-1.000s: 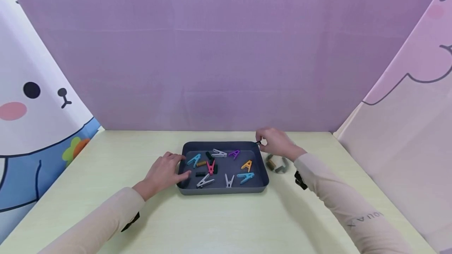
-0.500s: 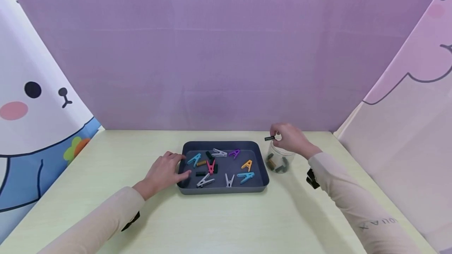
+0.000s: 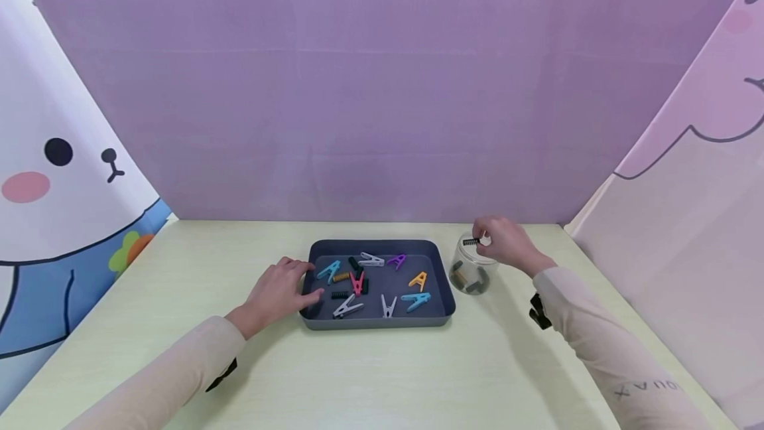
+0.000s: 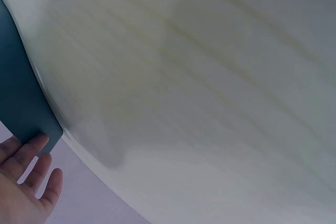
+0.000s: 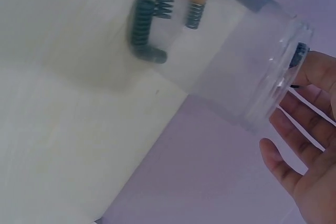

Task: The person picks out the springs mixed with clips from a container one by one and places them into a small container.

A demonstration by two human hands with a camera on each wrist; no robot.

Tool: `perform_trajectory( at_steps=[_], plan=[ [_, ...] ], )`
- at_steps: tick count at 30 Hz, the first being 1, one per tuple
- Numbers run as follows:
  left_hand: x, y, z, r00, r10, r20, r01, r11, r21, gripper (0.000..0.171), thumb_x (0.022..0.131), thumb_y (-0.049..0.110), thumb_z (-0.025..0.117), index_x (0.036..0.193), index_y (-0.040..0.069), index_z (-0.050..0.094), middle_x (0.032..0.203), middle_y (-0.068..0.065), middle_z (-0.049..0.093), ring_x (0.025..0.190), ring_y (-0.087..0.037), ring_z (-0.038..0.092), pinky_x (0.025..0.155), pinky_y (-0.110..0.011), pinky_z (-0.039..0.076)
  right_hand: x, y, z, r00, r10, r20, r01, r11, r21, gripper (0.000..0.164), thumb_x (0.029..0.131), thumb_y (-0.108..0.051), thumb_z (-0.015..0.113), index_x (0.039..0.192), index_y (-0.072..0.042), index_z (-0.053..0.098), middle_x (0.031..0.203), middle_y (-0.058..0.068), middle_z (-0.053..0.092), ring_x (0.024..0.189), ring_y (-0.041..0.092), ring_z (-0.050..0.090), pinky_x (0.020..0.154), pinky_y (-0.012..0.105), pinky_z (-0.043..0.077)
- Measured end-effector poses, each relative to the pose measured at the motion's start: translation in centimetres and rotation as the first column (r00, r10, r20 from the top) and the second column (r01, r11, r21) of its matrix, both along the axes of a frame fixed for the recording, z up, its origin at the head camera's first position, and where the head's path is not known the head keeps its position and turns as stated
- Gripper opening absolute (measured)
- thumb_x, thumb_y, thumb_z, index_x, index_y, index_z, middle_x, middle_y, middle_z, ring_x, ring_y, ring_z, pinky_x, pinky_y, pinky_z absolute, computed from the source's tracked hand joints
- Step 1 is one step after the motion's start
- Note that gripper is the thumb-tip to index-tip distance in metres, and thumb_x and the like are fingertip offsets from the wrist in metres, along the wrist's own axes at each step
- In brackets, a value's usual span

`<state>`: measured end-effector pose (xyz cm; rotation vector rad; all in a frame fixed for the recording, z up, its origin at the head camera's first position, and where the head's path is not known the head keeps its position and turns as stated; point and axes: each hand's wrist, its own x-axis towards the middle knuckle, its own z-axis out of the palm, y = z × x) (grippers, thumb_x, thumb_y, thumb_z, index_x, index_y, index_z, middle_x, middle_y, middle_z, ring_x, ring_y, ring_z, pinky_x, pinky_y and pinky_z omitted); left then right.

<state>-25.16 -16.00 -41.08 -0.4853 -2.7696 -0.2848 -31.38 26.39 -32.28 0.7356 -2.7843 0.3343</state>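
My right hand (image 3: 506, 244) pinches a small dark coil spring (image 3: 471, 242) between thumb and fingers, over the mouth of a clear plastic jar (image 3: 463, 249). In the right wrist view, this spring appears at the jar's rim, while several dark green springs (image 5: 142, 24) and an orange-brown one lie at the bottom. My left hand (image 3: 276, 298) rests at the left wall of a dark grey tray (image 3: 382, 322), thumb over the rim. The left wrist view shows its fingers fairly straight, touching the tray's outer corner; the thumb is hidden there.
Inside the tray lie several plastic clips: blue, white, purple (image 3: 396, 261), yellow (image 3: 418, 280) and red (image 3: 357, 283). Dark springs and a golden spring (image 3: 341, 277) lie among them at the left. A purple cloth (image 3: 382, 98) hangs behind the pale table (image 3: 382, 377).
My right hand has carried the dark spring rightward from the tray's back right corner, then lowered it over the jar's mouth. My left hand and the tray have stayed put.
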Motion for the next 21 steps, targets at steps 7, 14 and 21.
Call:
perform_trajectory(
  at_steps=[7,14,21],
  plan=[
    [-0.05,0.01,-0.17,1.000,-0.005,-0.013,0.005,1.000,0.001,0.057,0.076,0.053,0.063,0.111,0.008,0.063,0.109,-0.011,0.065,0.102,-0.029,0.055,0.082,-0.046,0.047,-0.07,0.46,-0.68,0.999,-0.045,0.025,0.044,0.999,0.028,0.015,0.069,-0.010,0.069,0.083,-0.011,0.063,0.086,0.004,0.063,0.082,0.023,0.058,0.061,0.038,0.047],
    [-0.05,0.02,-0.13,1.000,-0.001,-0.004,0.001,1.000,-0.003,0.058,0.076,0.054,0.063,0.111,0.008,0.062,0.109,-0.011,0.065,0.101,-0.028,0.055,0.083,-0.045,0.047,-0.07,0.37,-0.99,0.997,-0.053,0.053,0.050,0.997,0.062,0.013,0.069,-0.010,0.068,0.081,-0.011,0.064,0.084,0.004,0.063,0.081,0.022,0.058,0.060,0.038,0.046],
    [-0.05,0.02,-0.10,1.000,-0.005,-0.009,0.005,1.000,0.005,0.058,0.076,0.053,0.063,0.111,0.008,0.063,0.109,-0.011,0.065,0.101,-0.028,0.055,0.082,-0.045,0.048,-0.09,0.21,-0.89,0.997,-0.048,0.066,0.044,0.997,0.069,0.010,0.071,-0.010,0.067,0.080,-0.012,0.064,0.085,0.003,0.063,0.082,0.023,0.058,0.061,0.039,0.046]
  ],
)
